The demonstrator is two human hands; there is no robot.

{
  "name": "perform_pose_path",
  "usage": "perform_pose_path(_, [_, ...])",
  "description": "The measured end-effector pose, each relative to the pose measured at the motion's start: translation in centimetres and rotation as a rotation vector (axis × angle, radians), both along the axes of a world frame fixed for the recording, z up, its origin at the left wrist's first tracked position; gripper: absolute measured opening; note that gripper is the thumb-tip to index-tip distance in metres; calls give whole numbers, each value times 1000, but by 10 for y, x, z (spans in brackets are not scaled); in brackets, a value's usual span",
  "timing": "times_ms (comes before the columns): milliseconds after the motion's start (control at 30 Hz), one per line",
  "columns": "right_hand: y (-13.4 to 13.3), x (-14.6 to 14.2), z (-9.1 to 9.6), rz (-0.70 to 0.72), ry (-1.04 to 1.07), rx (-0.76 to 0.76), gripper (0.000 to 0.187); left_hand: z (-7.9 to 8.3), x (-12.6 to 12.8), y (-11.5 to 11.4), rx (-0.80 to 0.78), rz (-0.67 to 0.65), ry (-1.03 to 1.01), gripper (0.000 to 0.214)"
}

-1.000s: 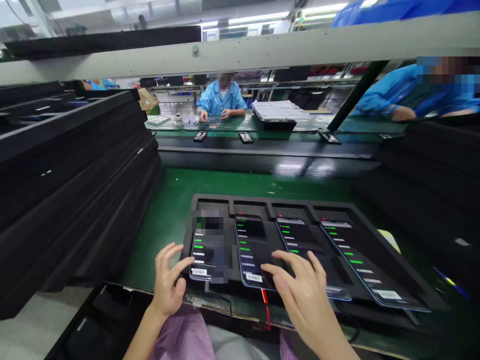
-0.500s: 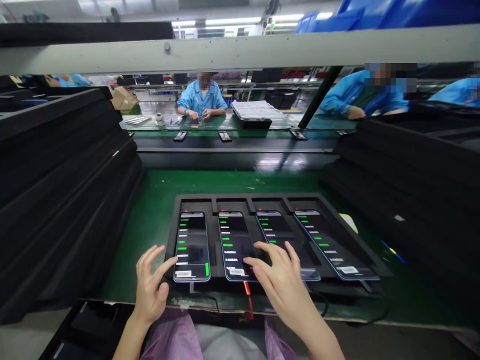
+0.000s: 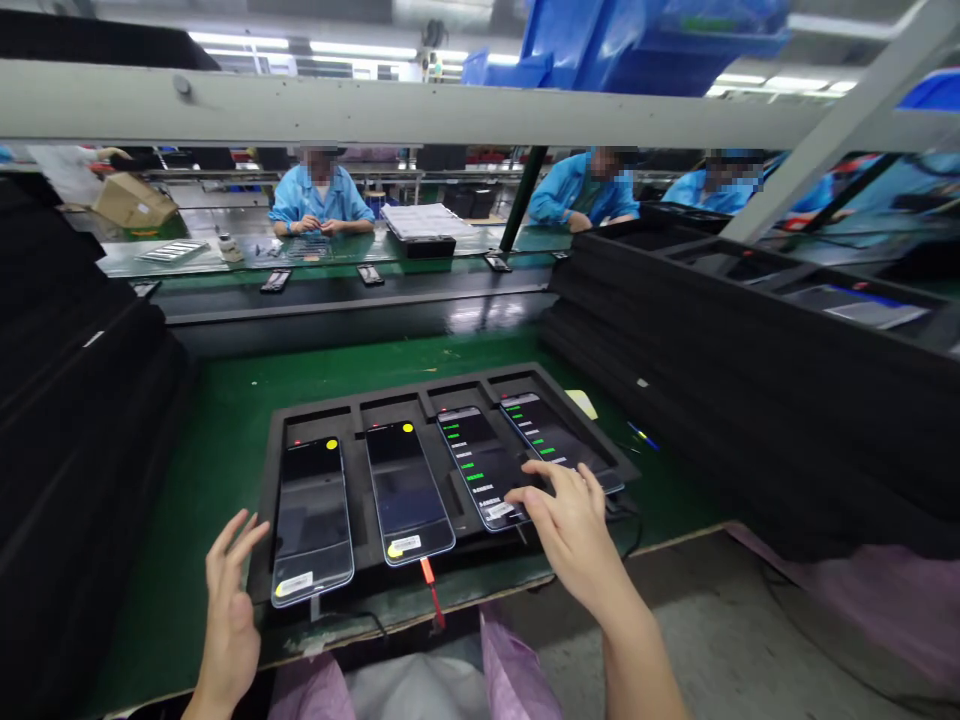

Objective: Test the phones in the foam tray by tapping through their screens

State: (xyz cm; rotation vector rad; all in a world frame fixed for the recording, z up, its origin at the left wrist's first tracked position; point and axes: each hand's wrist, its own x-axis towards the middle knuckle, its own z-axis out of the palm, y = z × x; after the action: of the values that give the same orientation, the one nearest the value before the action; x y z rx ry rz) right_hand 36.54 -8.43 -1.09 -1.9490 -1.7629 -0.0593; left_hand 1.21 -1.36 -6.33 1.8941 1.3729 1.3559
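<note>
Several smartphones lie face up side by side in a black foam tray (image 3: 480, 383). Yellow dots show on the dark screens of the leftmost phone (image 3: 313, 520) and the second phone (image 3: 409, 490). Rows of green and white text fill the third phone (image 3: 471, 455) and the rightmost phone (image 3: 529, 420). My right hand (image 3: 574, 530) is over the lower part of the third and rightmost phones, fingers apart, with a fingertip at the third phone's lower edge. Beside the tray's left edge, my left hand (image 3: 234, 610) is raised with its fingers spread, holding nothing.
A red cable (image 3: 433, 590) runs from the second phone. Tall black tray stacks stand on the left (image 3: 67, 420) and right (image 3: 735, 390). A pen (image 3: 643, 436) lies on the green table (image 3: 352, 362). Across the line, co-workers in blue (image 3: 322, 195) sit beyond more phones (image 3: 276, 280).
The view has turned right. My right hand has moved from the second phone to the third; my left has drawn off the leftmost phone. Both left phones switched from text lists to yellow-dot screens.
</note>
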Motion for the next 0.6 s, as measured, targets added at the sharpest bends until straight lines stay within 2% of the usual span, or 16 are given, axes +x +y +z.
perform_pose_path(100, [-3,6,0,-21,17,34,43,3,3,-2,-22,21,-17,57])
perform_pose_path(233, [-9,23,3,-247,27,192,50,0,3,-1,-23,18,-67,57])
perform_pose_path(333, [-14,40,5,-374,12,188,52,-5,2,2,-17,42,-27,59])
perform_pose_path(500, [-18,55,1,-392,2,123,53,-12,-1,8,36,67,24,66])
perform_pose_path(600, [-18,56,-1,-387,0,93,50,-13,-2,10,54,66,49,61])
